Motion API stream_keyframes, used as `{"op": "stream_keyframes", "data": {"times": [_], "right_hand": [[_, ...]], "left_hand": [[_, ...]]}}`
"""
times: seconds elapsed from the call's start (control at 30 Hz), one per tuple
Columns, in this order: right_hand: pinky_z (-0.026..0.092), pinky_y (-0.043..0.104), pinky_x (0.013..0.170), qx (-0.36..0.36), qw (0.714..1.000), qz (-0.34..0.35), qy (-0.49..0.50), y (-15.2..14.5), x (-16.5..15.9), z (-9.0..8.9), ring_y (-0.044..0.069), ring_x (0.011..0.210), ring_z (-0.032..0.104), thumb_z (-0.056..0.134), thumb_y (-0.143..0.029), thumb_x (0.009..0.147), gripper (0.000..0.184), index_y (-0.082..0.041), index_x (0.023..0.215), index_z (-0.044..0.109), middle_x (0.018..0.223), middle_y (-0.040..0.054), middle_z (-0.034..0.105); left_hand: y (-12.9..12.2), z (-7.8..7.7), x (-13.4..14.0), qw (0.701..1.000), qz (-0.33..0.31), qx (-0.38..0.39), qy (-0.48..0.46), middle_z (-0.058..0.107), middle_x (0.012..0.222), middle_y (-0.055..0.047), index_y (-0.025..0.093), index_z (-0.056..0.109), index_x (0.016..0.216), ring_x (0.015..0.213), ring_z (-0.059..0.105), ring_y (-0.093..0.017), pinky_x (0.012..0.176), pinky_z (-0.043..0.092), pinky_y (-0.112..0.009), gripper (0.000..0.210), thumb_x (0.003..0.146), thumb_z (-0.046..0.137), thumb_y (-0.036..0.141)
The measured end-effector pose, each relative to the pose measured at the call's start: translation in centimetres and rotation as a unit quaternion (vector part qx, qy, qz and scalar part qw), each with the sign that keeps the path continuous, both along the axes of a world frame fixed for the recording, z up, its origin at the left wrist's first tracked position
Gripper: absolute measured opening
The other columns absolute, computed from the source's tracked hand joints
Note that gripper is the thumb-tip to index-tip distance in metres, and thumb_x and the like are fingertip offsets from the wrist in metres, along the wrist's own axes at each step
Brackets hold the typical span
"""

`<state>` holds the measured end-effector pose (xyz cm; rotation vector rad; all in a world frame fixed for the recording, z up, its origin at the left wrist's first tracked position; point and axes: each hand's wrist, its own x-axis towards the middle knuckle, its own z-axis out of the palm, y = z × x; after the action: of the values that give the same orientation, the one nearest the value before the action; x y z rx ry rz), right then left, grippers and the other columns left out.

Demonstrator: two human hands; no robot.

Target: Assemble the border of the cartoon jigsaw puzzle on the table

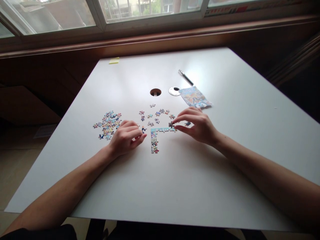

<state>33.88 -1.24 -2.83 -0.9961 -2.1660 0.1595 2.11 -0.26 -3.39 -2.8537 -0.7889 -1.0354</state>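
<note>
Between the thumb and fingertips of my right hand (193,125) is a dark jigsaw puzzle piece (171,124), held just above the top strip of a joined puzzle corner (153,136). That corner forms an L, with a light blue strip across the top and a colourful strip down the left. My left hand (127,136) rests on the table left of it, fingers curled and thumb near the forefinger; whether anything is pinched there is hidden. Loose puzzle pieces (157,114) lie scattered beyond the L. A dense pile of puzzle pieces (108,123) sits left of my left hand.
A printed picture sheet (196,97) lies past my right hand, beside a round cover (174,91) and a pen (185,77). The white table (160,190) has a round hole (155,92). A yellow sticky note (114,60) is at the far left edge, below the window.
</note>
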Motion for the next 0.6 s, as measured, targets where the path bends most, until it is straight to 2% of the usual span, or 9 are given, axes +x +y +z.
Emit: {"op": "stream_keyframes", "data": {"times": [0.23,0.37,0.5,0.6], "right_hand": [[0.046,0.041,0.084,-0.035,0.999,0.016,0.005,-0.7,-0.8,0.7,0.023,0.090,0.064,0.072,-0.032,0.087,0.010,-0.025,0.093,0.074,0.093,0.0060,0.073],[0.046,0.038,0.083,-0.092,0.992,0.078,-0.027,-2.7,-2.9,1.0,0.021,0.086,0.063,0.071,-0.029,0.087,0.008,-0.025,0.094,0.074,0.090,0.0058,0.071],[0.046,0.031,0.075,-0.149,0.983,0.110,-0.015,-4.6,-5.0,0.5,0.016,0.073,0.059,0.070,-0.024,0.088,0.008,-0.023,0.094,0.074,0.079,0.0027,0.067],[0.045,0.029,0.073,-0.170,0.979,0.116,-0.011,-5.4,-5.8,0.1,0.015,0.071,0.058,0.069,-0.024,0.088,0.008,-0.021,0.093,0.074,0.078,0.0025,0.065]], "left_hand": [[0.1,-0.1,0.0,1.000,0.003,-0.001,0.003,0.061,0.063,0.002,0.020,0.054,0.068,0.073,0.060,-0.015,0.079,0.045,-0.032,0.024,0.090,0.064,0.024],[-0.2,0.1,0.1,1.000,0.002,-0.017,0.007,0.064,0.066,0.001,0.021,0.059,0.074,0.076,0.061,-0.016,0.080,0.045,-0.034,0.017,0.090,0.063,0.024],[-1.0,0.8,0.5,0.997,-0.053,-0.047,0.036,0.073,0.084,-0.002,0.023,0.067,0.089,0.089,0.063,-0.019,0.083,0.047,-0.035,0.005,0.087,0.063,0.021],[-1.4,1.0,0.7,0.990,-0.110,-0.065,0.066,0.075,0.104,-0.002,0.026,0.069,0.102,0.105,0.062,-0.022,0.090,0.047,-0.038,0.016,0.087,0.063,0.022]]}}
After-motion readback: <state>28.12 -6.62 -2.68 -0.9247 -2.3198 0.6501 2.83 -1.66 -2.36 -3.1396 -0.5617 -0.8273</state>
